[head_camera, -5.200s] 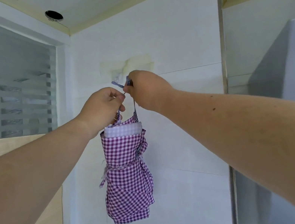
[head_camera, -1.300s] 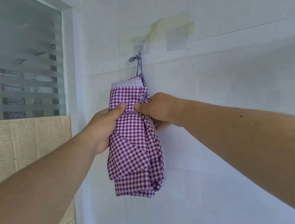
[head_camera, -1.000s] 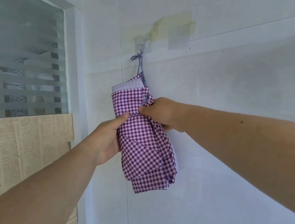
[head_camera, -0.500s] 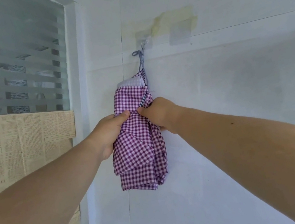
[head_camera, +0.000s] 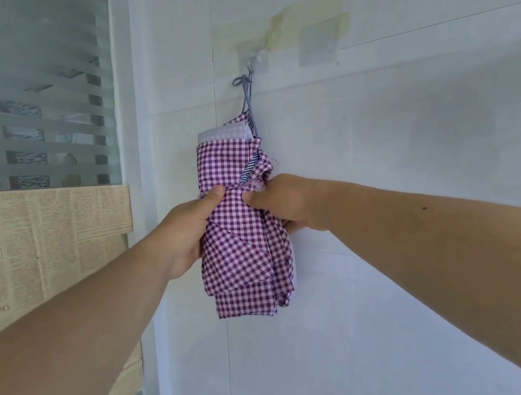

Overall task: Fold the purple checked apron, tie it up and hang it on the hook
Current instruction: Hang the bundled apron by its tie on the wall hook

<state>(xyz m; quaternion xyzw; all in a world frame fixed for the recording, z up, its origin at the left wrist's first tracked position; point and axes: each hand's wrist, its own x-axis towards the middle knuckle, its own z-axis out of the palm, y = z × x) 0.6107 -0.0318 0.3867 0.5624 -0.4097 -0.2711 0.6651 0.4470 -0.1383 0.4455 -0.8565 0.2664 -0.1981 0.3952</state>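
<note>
A white tiled wall (head_camera: 381,141) fills the view, with yellowed tape residue (head_camera: 308,20) above the hands. Left of them a frosted striped window (head_camera: 18,97) has newspaper (head_camera: 34,244) covering its lower part.

This looks like a tiled utility corner of a home, perhaps a kitchen or wash area, though the exact room cannot be told. The white tiled wall (head_camera: 382,148) carries a small stick-on hook (head_camera: 252,65) beside yellowed tape marks (head_camera: 308,20), and a folded apron (head_camera: 241,235) hangs from it. On the left a frosted glass window (head_camera: 14,94) has newspaper (head_camera: 33,237) covering its lower part.
</note>
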